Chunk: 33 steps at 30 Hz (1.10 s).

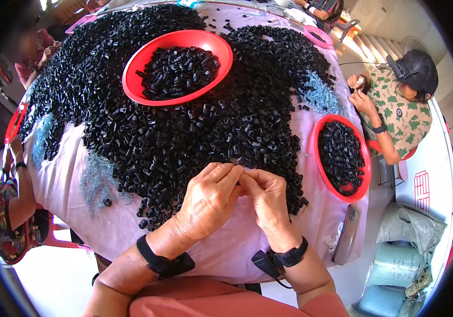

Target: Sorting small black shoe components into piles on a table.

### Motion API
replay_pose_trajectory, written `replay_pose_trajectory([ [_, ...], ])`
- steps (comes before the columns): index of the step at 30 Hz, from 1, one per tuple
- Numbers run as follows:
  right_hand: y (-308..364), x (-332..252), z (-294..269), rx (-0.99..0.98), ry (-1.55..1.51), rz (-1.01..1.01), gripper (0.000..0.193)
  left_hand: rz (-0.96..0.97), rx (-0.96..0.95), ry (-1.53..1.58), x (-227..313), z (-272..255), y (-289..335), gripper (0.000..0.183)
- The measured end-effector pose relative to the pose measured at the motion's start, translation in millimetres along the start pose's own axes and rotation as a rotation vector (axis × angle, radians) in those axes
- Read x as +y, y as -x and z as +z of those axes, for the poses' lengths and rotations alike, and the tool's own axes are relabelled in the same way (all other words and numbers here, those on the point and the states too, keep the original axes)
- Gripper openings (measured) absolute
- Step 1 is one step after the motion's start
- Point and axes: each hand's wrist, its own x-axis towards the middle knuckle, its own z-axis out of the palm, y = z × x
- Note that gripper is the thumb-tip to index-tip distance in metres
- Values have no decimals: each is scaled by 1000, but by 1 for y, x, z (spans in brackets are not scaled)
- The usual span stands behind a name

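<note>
My left hand (209,194) and my right hand (266,198) meet in front of me, their fingertips pinched together. Whatever lies between the fingers is too small and too covered to make out. Right behind them spreads a large heap of small black plastic pieces (184,140), short and hollow like caps or sleeves. On top of the heap rests a red basin (134,87) partly filled with the same pieces. A second red basin (365,158), also holding black pieces, is at the right edge of the table.
Thin clear bluish strands lie in bunches on the pink tablecloth (226,248): one bunch (97,179) at left, another (321,95) at right. A phone (346,235) sits by the right edge. Co-workers sit around, one person (400,100) at right. Bags (395,264) stand on the floor.
</note>
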Motion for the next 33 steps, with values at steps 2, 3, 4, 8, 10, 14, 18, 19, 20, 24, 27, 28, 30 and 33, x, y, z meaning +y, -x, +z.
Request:
replay_pose_trajectory([
  [2, 1, -1, -1, -7, -9, 1, 13, -4, -6, 3, 0, 0, -2, 39],
  [3, 1, -1, -1, -1, -18, 21, 12, -7, -16, 10, 0, -1, -2, 40],
  [4, 1, -2, -1, 6, -27, 42, 12, -7, -14, 6, 1, -4, -3, 40],
  [8, 0, -5, 4, 65, -63, 123, 11, -96, -37, 24, -1, -7, -3, 40],
  [10, -1, -4, 5, 50, -120, 127, 12, -95, -27, 35, -2, -8, -4, 40],
  [14, -1, -3, 2, 1, -68, 185, 14, -95, -15, -10, -2, -10, -5, 39],
  [18, -1, -2, -2, -19, -78, 161, 16, -39, -26, -15, -3, -6, -5, 37],
  [19, 0, -1, -3, -23, -61, 131, 16, -14, -31, -15, -3, -5, -5, 36],
  [20, 0, -1, -2, -24, -62, 131, 16, -7, -33, -20, -3, -5, -5, 35],
  [24, -1, 2, -4, -25, -42, 121, 16, -44, -85, -31, -1, -8, -5, 37],
  [27, 0, -2, -1, -25, -63, 127, 16, -66, -62, 0, -3, -8, -6, 40],
  [28, 0, -3, 0, -16, -74, 130, 16, -72, -55, 8, -3, -8, -6, 41],
  [30, -1, -2, 1, -11, -71, 119, 15, -79, -51, 19, -1, -9, -5, 42],
  [33, 0, -2, 2, -3, -80, 118, 15, -93, -60, 8, 1, -9, -7, 42],
])
